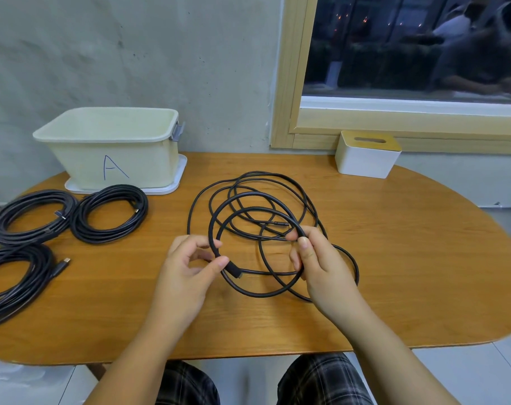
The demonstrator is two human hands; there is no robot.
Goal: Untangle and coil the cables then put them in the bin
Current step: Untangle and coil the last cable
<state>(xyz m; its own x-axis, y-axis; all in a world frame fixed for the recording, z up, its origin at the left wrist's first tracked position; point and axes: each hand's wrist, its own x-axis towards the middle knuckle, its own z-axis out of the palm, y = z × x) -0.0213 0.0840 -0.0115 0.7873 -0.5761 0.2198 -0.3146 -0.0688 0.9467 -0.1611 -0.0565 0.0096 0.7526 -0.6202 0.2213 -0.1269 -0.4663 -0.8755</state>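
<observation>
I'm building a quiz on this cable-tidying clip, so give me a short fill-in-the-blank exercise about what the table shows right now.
1. The cream bin has the letter ____ drawn on its front.
2. ____ coiled cables lie on the table's left side; one is the coil nearest the bin.
3. Both the left hand and the right hand hold the loose black ____.
4. The tissue box stands below the ____.

Missing words: A; Three; cable; window
</observation>
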